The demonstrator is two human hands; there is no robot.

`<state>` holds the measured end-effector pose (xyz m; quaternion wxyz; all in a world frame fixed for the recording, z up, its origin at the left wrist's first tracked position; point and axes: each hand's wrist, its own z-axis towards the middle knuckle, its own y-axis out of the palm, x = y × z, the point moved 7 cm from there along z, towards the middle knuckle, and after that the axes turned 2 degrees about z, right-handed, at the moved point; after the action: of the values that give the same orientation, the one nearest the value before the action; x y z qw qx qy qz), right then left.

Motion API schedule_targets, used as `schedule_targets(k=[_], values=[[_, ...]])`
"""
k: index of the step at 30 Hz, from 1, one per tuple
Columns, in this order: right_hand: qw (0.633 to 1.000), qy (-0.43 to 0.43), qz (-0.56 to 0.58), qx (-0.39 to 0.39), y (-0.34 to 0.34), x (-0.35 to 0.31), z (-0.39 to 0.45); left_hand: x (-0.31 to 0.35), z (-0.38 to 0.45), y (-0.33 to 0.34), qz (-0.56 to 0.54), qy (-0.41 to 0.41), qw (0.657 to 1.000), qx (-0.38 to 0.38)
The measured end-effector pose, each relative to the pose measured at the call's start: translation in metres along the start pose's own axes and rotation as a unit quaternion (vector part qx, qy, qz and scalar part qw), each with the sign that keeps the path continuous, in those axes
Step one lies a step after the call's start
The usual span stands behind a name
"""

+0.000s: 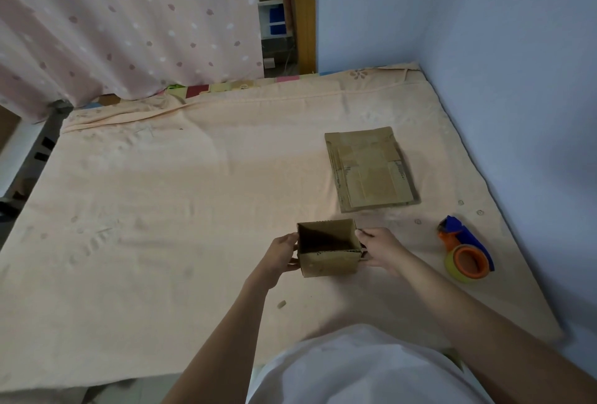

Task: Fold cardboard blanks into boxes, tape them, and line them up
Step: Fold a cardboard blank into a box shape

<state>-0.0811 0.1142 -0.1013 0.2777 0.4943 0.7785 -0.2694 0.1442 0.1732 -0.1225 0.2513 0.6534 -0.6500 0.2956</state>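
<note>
Lit softly and evenly, rather dim, with no glare anywhere. Showed only faint, diffuse shadows: a weak one on the sheet (161, 209) under the forearms, a darker one inside the open box (326, 242). Looked slightly soft overall, with smeared detail on the stack of cardboard blanks (371, 171) and mild blur at the left hand (281, 255). Bent straight lines at the edges, wide-angle style, most clearly along the blue wall (517, 48) at right and the dotted curtain (113, 22) at far left.

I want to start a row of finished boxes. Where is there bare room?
Bare sheet runs left of the left hand, back to the curtain. The right is crowded: blank stack, tape dispenser.
</note>
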Motion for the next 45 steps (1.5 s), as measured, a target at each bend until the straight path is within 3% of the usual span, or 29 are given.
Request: schedule_targets(k=[18, 23, 33, 45], values=[[0.989, 0.060, 0.115, -0.066, 0.004, 0.035, -0.001, -0.029, -0.003, 0.005, -0.073, -0.035, 0.997, 0.009], [0.986, 0.072, 0.144, -0.049, 0.000, 0.041, 0.004, -0.032, 0.001, 0.001, -0.070, -0.023, 0.997, 0.001], [0.995, 0.053, 0.081, -0.023, 0.000, 0.040, 0.016, -0.034, 0.003, -0.004, -0.086, -0.014, 0.996, 0.018], [0.996, 0.052, 0.057, 0.043, -0.005, 0.049, 0.021, -0.033, 0.004, -0.005, -0.077, -0.032, 0.993, 0.089]])
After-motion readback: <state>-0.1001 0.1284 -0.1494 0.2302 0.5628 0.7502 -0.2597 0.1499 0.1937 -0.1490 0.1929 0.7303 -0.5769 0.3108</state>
